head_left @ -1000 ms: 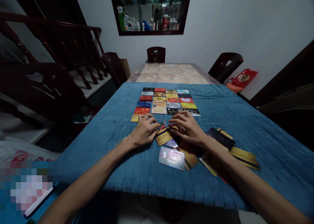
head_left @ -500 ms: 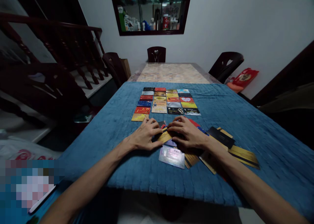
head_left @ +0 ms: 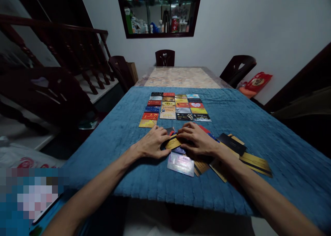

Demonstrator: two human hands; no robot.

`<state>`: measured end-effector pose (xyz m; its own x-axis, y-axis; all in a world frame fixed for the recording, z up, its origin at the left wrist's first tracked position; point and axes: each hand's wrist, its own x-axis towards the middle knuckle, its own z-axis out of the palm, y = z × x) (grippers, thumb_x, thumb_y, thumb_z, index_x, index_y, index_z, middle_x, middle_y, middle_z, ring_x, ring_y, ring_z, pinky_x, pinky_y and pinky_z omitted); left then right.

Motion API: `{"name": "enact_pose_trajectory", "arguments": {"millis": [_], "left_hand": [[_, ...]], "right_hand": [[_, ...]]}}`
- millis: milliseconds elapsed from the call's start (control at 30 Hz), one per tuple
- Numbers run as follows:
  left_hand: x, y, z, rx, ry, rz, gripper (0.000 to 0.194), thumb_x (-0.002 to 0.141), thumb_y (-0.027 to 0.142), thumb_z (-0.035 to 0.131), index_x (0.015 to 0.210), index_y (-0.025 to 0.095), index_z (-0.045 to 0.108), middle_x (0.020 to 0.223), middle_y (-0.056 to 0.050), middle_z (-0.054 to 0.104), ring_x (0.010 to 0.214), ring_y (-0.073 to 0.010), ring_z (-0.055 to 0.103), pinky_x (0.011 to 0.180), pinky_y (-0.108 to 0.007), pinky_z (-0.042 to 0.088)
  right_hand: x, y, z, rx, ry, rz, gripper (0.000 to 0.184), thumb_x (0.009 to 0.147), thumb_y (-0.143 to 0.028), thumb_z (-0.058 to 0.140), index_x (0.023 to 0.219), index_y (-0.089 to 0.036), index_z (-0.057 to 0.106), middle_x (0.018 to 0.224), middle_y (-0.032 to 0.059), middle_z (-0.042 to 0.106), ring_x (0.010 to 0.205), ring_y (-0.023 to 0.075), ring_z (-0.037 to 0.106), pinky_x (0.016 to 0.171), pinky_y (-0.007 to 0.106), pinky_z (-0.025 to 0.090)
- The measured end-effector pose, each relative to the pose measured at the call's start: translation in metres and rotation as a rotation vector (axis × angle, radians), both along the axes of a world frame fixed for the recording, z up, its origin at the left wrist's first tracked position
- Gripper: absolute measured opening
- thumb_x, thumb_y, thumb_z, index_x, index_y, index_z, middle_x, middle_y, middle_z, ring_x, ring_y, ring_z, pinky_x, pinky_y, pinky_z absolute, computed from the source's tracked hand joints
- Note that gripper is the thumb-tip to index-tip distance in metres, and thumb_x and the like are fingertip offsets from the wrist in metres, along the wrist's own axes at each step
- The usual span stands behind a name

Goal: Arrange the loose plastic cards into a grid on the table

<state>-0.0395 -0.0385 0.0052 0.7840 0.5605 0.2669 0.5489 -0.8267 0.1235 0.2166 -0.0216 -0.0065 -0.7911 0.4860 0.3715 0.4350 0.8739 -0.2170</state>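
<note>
Both my hands rest on a loose pile of plastic cards on a blue cloth (head_left: 124, 132). My left hand (head_left: 152, 143) lies palm down, fingers curled onto the edge of a gold card (head_left: 172, 143) with a dark stripe. My right hand (head_left: 199, 139) presses the same gold card from the right, fingers bent over it. A shiny silver card (head_left: 181, 164) lies just in front of them. More gold and black cards (head_left: 234, 143) spread to the right under my right forearm. Farther away, a neat grid of coloured cards (head_left: 176, 106) lies in four columns.
The blue cloth covers the near part of a long table; its bare patterned top (head_left: 181, 77) shows beyond. Dark wooden chairs (head_left: 164, 57) stand around it. A stair railing (head_left: 64, 46) runs at the left. A red bag (head_left: 257, 81) sits at the right.
Both hands drew slightly toward me and closer together over the gold card. The gold card at the grid's near left corner, earlier under my left fingers, now lies uncovered.
</note>
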Motion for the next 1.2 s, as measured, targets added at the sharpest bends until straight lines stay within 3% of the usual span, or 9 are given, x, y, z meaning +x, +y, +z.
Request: {"name": "enact_pose_trajectory", "arguments": {"millis": [333,667,1000,1200], "left_hand": [[-0.003,0.001,0.003,-0.016,-0.036,-0.005,0.021,0.084,0.032,0.062,0.092,0.016,0.072,0.089,-0.007,0.069,0.083,-0.0196,0.060,0.081,-0.036,0.042],[-0.006,0.007,0.001,-0.020,-0.193,-0.015,0.025,0.093,0.023,0.050,0.086,0.016,0.073,0.079,-0.007,0.071,0.075,-0.0175,0.061,0.074,-0.034,0.044],[-0.009,0.010,0.003,0.018,-0.245,-0.001,0.029,0.095,0.018,0.044,0.087,0.016,0.071,0.078,-0.006,0.070,0.074,-0.0168,0.059,0.072,-0.032,0.046],[-0.010,0.013,0.000,0.006,-0.239,0.022,0.028,0.095,0.019,0.044,0.084,0.015,0.069,0.079,-0.007,0.070,0.075,-0.0175,0.061,0.072,-0.032,0.046]], "right_hand": [[-0.003,-0.001,0.000,0.037,0.066,0.027,0.025,0.097,-0.034,0.058,0.111,-0.019,0.072,0.106,0.0120,0.073,0.104,0.0269,0.053,0.090,0.048,0.048],[-0.007,0.008,-0.014,0.129,0.178,-0.108,0.028,0.103,-0.032,0.049,0.108,-0.023,0.074,0.096,0.0088,0.076,0.094,0.0243,0.058,0.084,0.043,0.050],[-0.010,0.017,-0.023,0.059,0.247,-0.207,0.023,0.099,-0.020,0.050,0.108,-0.020,0.072,0.092,0.0088,0.075,0.088,0.0237,0.056,0.077,0.039,0.051],[-0.010,0.021,-0.026,0.033,0.204,-0.226,0.017,0.096,-0.017,0.056,0.096,-0.020,0.073,0.090,0.0090,0.073,0.092,0.0246,0.056,0.080,0.039,0.049]]}}
